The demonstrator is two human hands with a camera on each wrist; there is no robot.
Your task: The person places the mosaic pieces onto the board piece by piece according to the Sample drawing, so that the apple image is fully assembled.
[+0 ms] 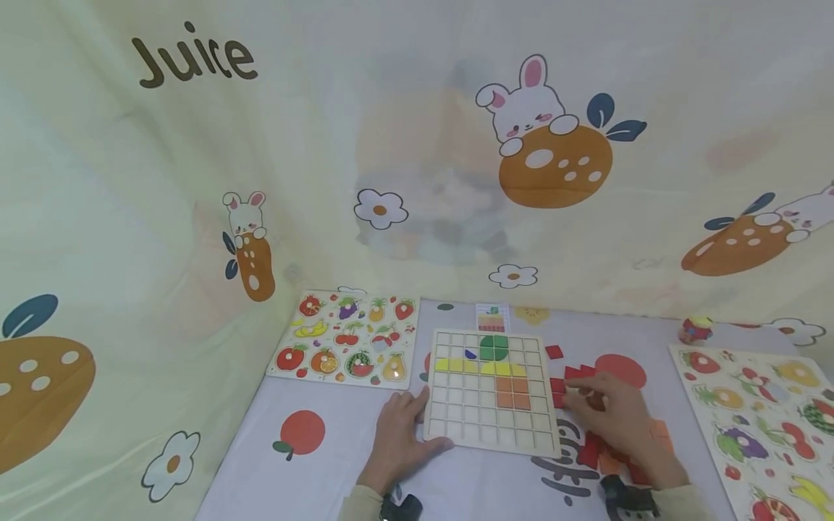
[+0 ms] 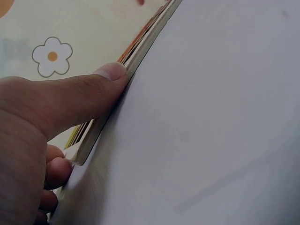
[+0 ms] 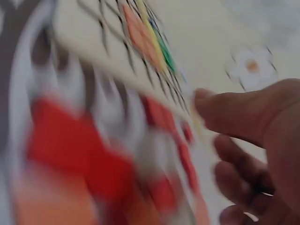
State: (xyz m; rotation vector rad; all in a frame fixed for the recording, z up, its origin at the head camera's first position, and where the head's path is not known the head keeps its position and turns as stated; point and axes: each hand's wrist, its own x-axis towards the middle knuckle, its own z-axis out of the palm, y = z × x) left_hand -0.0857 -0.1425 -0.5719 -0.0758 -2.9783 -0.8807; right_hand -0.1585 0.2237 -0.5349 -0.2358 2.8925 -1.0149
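Observation:
A wooden grid board (image 1: 456, 416) lies on the table, bearing green pieces (image 1: 494, 348), a small blue piece (image 1: 470, 354), a row of yellow pieces (image 1: 449, 365) and a block of orange squares (image 1: 513, 392). My left hand (image 1: 400, 434) grips its near left corner; in the left wrist view the thumb (image 2: 105, 77) presses the near edge while the fingers curl at the side. Off the board's right edge, my right hand (image 1: 612, 412) reaches over loose red tiles (image 1: 558, 391), fingertips right at them. Nothing shows between thumb and fingers in the right wrist view.
Behind the board stands a small pattern card (image 1: 491, 317). Fruit puzzle boards lie at the back left (image 1: 352, 340) and far right (image 1: 749, 420). A small figurine (image 1: 697, 329) sits at the back right. Loose orange tiles (image 1: 659, 433) lie by my right wrist. Printed cloth hangs behind.

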